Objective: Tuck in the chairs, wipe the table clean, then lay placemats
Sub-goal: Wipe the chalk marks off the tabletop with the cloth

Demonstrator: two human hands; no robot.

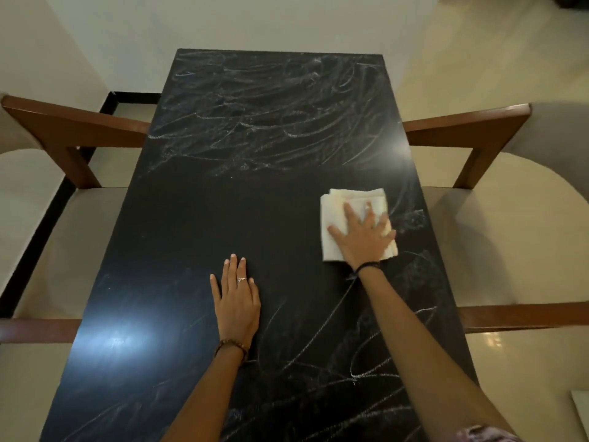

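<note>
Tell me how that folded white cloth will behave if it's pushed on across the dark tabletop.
The white cloth is soft folded layers, so it probably bunches or unfolds. The right hand lies flat on it; the table looks smooth, so it likely slides easily.

- No text, label, brand, number or sign can be read anywhere in the head view.
- White chalk-like streaks are seen across the black table [197, 218], but no letters or figures are formed by them.
- The white cloth [338, 218] is plain, with no print to be made out.
</note>
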